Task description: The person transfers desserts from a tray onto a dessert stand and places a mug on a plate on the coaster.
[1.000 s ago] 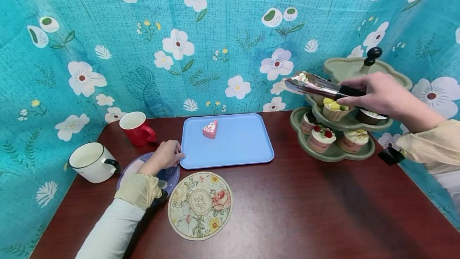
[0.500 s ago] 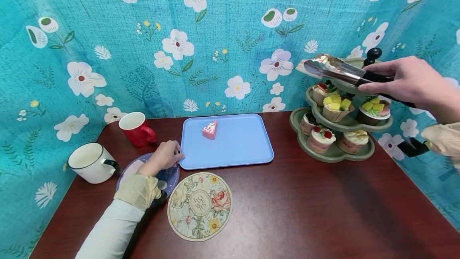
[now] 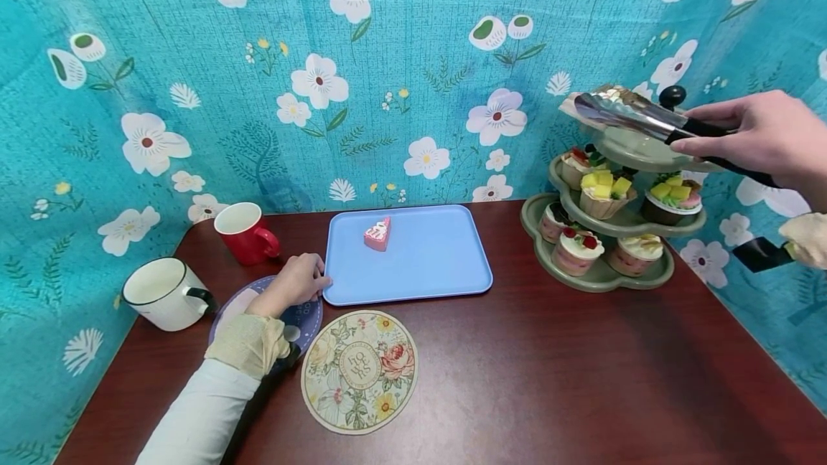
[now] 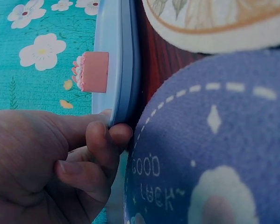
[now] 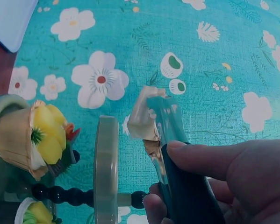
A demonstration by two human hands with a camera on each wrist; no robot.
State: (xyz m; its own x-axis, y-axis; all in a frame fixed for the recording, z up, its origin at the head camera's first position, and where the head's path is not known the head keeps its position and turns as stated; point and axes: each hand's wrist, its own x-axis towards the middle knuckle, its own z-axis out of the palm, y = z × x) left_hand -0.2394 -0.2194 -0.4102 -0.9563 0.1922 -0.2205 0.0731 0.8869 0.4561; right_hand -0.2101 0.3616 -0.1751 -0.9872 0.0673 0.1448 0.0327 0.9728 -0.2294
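My right hand (image 3: 765,135) holds metal tongs (image 3: 694,125) by their black grip. Between the tongs' tips is a pale, cream-topped pastry (image 5: 142,116), partly hidden by the metal. Tongs and pastry hang over the top tier of a green three-tier stand (image 3: 636,149); whether the pastry touches that tier I cannot tell. My left hand (image 3: 296,283) pinches the near-left rim of a blue tray (image 3: 426,257), thumb on top and a finger against the outside, as the left wrist view shows. On the tray lies a pink triangular cake slice (image 3: 377,234).
Several cupcakes (image 3: 604,196) fill the stand's two lower tiers. A red mug (image 3: 242,232) and a white mug (image 3: 161,293) stand at the left. A purple round mat (image 3: 306,318) lies under my left wrist, with a floral round mat (image 3: 360,372) beside it.
My right hand has moved right and upward with the tongs and pastry, from left of the stand to over its top tier. My left hand and the tray have stayed put.
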